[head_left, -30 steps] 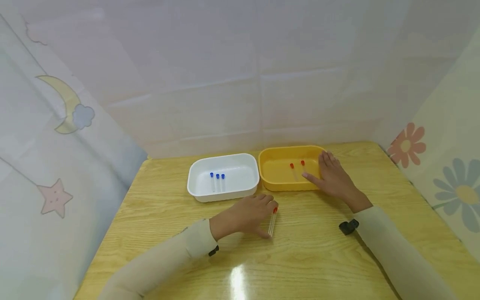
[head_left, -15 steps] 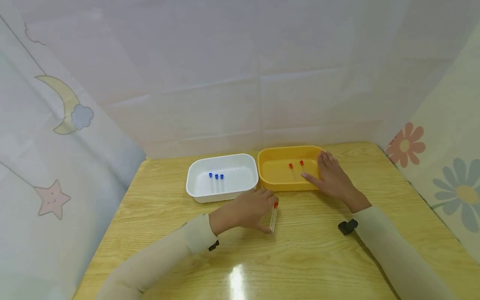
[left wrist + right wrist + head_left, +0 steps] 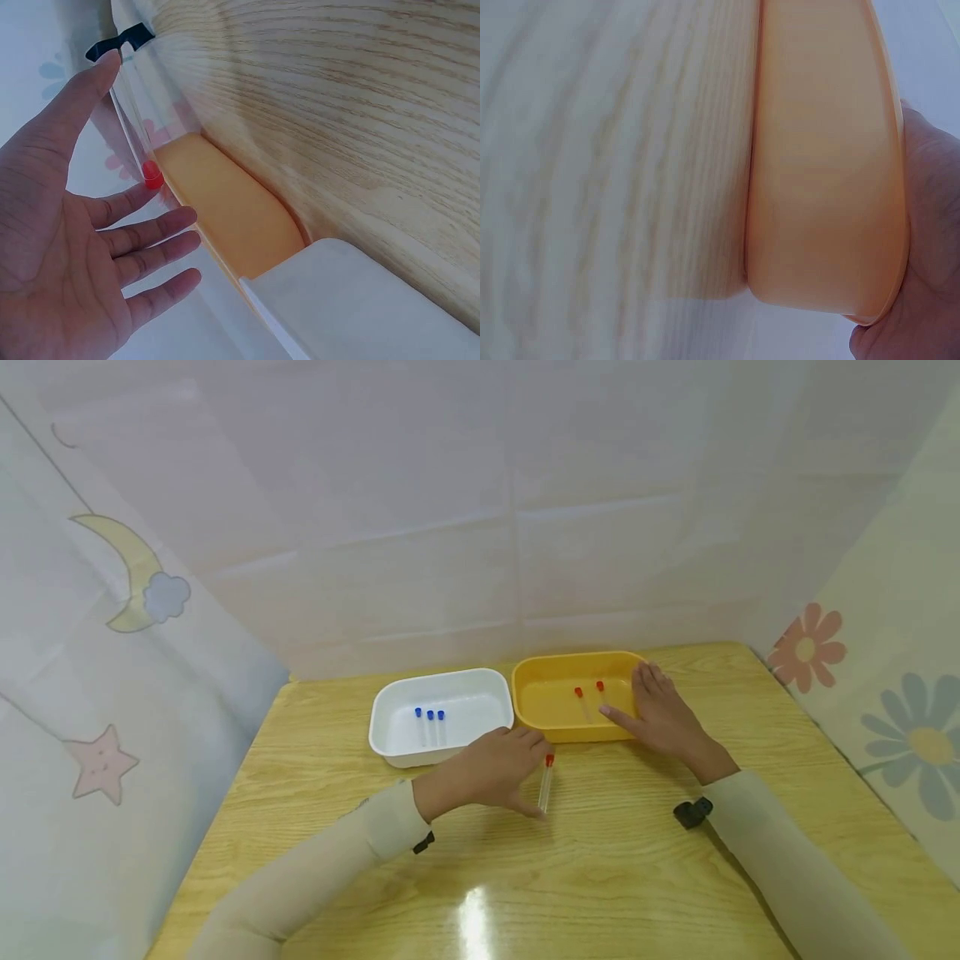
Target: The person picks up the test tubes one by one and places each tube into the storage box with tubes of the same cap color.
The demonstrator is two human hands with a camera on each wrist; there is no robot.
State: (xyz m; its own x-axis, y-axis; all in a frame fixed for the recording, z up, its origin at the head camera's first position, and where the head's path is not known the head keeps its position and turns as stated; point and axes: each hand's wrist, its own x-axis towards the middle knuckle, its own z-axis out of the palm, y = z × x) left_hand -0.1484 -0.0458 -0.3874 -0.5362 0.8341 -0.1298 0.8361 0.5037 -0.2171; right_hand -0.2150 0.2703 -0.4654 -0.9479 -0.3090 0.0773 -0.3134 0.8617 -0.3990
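My left hand (image 3: 491,772) pinches a clear test tube (image 3: 546,787) lengthwise between thumb and index finger. The tube's red cap (image 3: 152,175) meets the index fingertip, while the thumb is at the opposite end. The other left fingers are spread and loose in the left wrist view. At the right end of the yellow tray (image 3: 551,733), my right hand (image 3: 667,717) rests on the rim with fingers extended and thumb over the front edge. Two red-capped tubes (image 3: 579,693) lie inside that tray.
A white tray (image 3: 480,695) stands left of the yellow one, holding three blue-capped tubes (image 3: 431,716). Both trays sit near the back edge of the wooden table (image 3: 600,860), before a pale cloth backdrop (image 3: 510,552).
My left hand has moved a little away from me toward the trays, carrying the red-capped test tube. The right hand stays on the yellow tray's rim.
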